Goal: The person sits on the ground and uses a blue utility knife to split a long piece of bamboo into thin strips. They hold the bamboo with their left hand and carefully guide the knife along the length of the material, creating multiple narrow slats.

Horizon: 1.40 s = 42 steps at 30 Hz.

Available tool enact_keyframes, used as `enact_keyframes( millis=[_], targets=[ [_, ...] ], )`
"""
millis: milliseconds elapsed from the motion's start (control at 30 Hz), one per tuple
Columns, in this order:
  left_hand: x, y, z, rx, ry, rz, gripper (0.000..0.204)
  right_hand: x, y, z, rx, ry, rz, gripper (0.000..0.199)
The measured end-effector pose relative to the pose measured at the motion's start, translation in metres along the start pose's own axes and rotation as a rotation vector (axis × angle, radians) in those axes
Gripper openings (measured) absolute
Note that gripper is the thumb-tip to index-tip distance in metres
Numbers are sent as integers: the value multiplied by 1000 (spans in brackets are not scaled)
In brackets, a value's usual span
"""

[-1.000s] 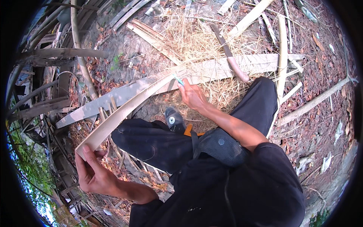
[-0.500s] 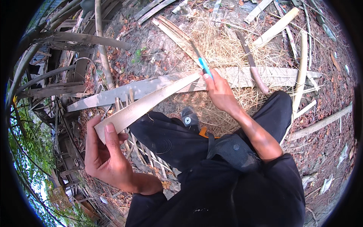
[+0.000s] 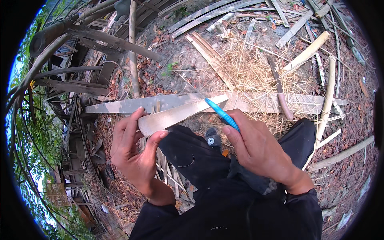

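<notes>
Left hand (image 3: 134, 158) is pinching slat (image 3: 178, 115) by left end; right hand (image 3: 258, 146) is gripping blue tool (image 3: 222, 114) at slat's right end.

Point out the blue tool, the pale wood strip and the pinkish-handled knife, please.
Blue tool (image 3: 223, 115), head view: on its handle.
Pale wood strip (image 3: 180, 115), head view: on its broad face, about midway.
Pinkish-handled knife (image 3: 284, 104), head view: on its handle.

The right hand (image 3: 260, 148) is coming back nearer the body, bringing the turquoise-handled tool (image 3: 224, 115) across the right end of the pale wooden strip (image 3: 180, 116), though overlap is leaving actual contact unclear. The left hand (image 3: 138, 150) is drawing closer to it, its thumb shifting toward the strip's near edge.
</notes>
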State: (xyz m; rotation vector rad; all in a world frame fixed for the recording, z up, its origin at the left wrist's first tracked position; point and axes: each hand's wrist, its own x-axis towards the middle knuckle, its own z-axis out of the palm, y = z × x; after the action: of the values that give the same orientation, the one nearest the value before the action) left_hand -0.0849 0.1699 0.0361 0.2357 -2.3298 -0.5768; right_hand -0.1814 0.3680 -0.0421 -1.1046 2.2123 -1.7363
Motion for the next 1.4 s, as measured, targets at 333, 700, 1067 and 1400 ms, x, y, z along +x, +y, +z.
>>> enact_keyframes(
  millis=[333,700,1067,1400],
  targets=[
    [-19,10,1,-54,57,-46,37,7,-19,49,165,12,36,15],
    [-12,7,-7,25,-86,81,64,15,-3,54,203,15,89,23],
    [-24,8,-2,31,1,112,57,-22,-25,46,-96,-131,83,27],
    [-17,3,1,-30,-39,90,50,-75,176,43,-549,-90,431,30]
  ],
)
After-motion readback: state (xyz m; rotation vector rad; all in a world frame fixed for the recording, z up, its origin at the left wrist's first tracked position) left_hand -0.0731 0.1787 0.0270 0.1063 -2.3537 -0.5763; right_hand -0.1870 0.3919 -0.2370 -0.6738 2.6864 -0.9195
